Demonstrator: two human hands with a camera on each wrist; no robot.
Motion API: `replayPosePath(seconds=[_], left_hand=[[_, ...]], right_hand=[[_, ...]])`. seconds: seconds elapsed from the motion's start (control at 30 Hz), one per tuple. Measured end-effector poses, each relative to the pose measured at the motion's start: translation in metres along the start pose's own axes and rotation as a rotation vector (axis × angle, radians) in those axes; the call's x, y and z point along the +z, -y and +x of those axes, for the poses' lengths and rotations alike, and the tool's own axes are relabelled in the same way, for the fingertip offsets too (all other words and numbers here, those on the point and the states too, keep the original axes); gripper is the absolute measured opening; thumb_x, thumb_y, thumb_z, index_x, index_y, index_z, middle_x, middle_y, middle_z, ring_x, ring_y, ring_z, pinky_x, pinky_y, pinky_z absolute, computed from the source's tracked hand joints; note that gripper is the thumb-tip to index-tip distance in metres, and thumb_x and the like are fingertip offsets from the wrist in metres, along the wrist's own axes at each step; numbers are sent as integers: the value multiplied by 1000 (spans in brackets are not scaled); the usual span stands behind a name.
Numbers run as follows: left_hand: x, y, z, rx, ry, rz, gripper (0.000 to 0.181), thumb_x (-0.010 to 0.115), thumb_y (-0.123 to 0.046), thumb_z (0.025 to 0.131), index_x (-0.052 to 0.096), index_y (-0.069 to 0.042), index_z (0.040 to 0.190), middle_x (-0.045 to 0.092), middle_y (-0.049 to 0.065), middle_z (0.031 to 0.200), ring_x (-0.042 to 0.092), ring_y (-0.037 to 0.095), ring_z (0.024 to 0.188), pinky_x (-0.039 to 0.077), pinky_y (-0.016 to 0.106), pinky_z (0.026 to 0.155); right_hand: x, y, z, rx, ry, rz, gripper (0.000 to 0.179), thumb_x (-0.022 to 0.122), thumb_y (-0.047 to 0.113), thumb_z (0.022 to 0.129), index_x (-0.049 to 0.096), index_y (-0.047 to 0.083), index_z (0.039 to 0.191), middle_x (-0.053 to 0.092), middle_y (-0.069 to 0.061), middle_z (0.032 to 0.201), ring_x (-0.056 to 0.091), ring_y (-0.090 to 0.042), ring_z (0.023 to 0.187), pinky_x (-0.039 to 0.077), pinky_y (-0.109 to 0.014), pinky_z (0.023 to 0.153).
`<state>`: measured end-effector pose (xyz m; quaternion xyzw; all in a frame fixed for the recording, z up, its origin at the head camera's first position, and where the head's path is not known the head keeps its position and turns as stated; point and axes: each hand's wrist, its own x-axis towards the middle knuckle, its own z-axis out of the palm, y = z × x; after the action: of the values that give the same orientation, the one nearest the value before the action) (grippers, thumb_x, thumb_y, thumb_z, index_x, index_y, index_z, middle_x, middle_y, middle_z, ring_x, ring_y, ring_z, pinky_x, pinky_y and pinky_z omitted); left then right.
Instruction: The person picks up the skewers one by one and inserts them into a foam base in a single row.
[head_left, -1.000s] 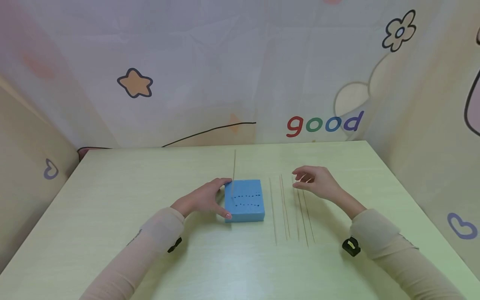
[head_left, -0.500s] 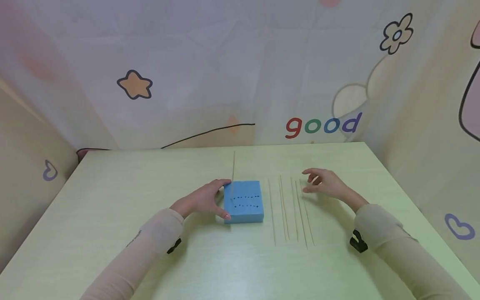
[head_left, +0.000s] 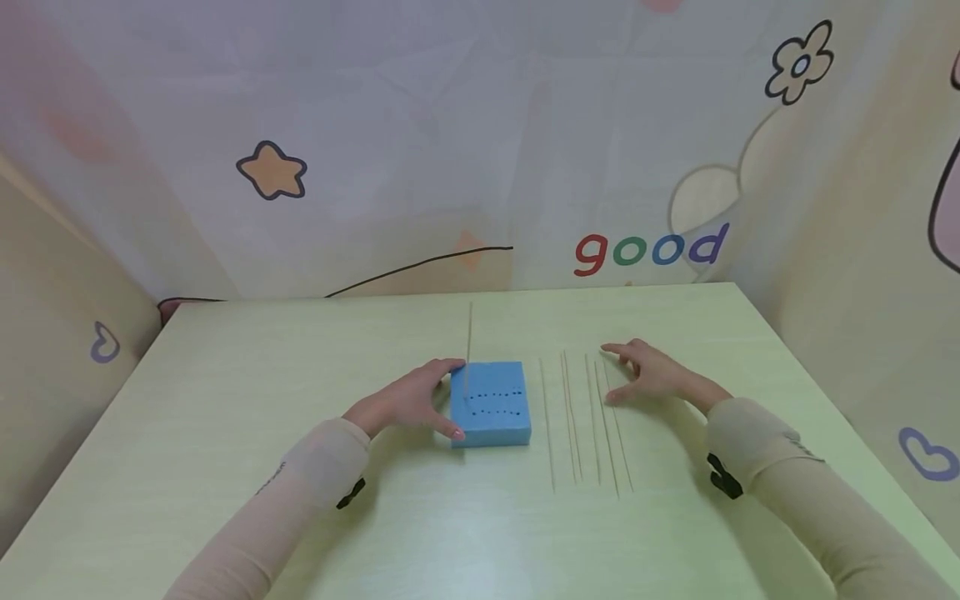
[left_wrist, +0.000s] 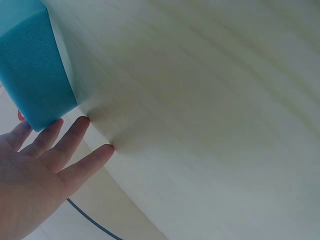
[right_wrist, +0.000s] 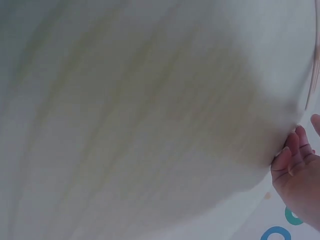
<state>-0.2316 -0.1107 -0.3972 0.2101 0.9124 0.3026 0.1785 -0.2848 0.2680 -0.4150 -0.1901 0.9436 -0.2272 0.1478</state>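
Backdrop (head_left: 405, 125), printed word "good" (head_left: 654, 250), left hand (head_left: 408, 398) holding blue block (head_left: 491, 403)

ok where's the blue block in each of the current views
Head: just below the middle, the blue block with the left hand at its left side.
Left wrist: upper left corner, partly cut off by the frame, above the fingers.
Right wrist: not in it.
Shared landmark: the pale tabletop, visible in all three.

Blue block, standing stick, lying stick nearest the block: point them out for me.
Blue block (head_left: 491, 404): head view, top face.
Standing stick (head_left: 468, 346): head view, middle of its shaft.
Lying stick (head_left: 547, 425): head view, mid-length.
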Motion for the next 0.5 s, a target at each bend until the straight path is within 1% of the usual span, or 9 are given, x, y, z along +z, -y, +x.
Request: replayPosePath(seconds=[0.17, 0.37, 0.43, 0.5], left_hand=[[0, 0, 0, -2, 3, 11, 108, 85, -38, 58, 24, -13, 144, 31, 6, 143, 34, 25, 128, 29, 40, 104], [1, 1, 1, 0, -3, 29, 108, 84, -40, 58, 24, -13, 144, 29, 7, 145, 31, 25, 130, 28, 40, 105], [1, 1, 1, -1, -7, 34, 109, 84, -41, 58, 24, -13, 144, 29, 7, 145, 31, 25, 130, 28, 40, 105], [1, 2, 2, -3, -7, 35, 109, 84, -41, 58, 24, -13, 144, 30, 7, 144, 32, 25, 129, 28, 40, 105]], right_hand=[[3, -2, -2, -18, 10, -14, 90, 77, 45, 67, 38, 4, 137, 39, -17, 113, 40, -26, 89, 37, -33, 72], [3, 1, -3, -33, -9, -25, 82, 77, 41, 69, 42, 4, 133, 40, -17, 113, 41, -26, 88, 38, -35, 73], [2, 3, -2, -50, -18, -29, 80, 77, 39, 69, 42, 2, 131, 42, -19, 113, 41, -28, 90, 39, -39, 76], [3, 3, -2, -52, -26, -26, 78, 78, 37, 69, 43, 0, 128, 43, -20, 113, 42, -30, 93, 39, -44, 82]])
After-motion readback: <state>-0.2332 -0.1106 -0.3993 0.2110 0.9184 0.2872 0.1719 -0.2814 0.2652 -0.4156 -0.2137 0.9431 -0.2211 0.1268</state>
